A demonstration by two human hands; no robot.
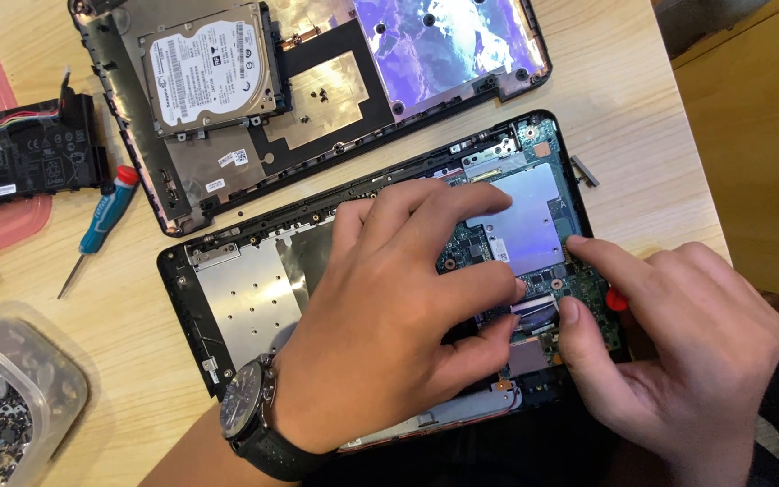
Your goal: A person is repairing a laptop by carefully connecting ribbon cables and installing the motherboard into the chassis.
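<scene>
An opened laptop base lies on the wooden table, with its green circuit board exposed at the right. My left hand, with a dark wristwatch on the wrist, rests flat over the board, fingers spread and fingertips near a flat ribbon cable. My right hand comes in from the right; its index finger and thumb press on the board's right edge next to that cable. Something small and red shows under the right hand's fingers.
The removed bottom cover lies at the back with a hard drive on it. A blue screwdriver, a black battery pack on a pink tray and a clear box of small parts sit at the left.
</scene>
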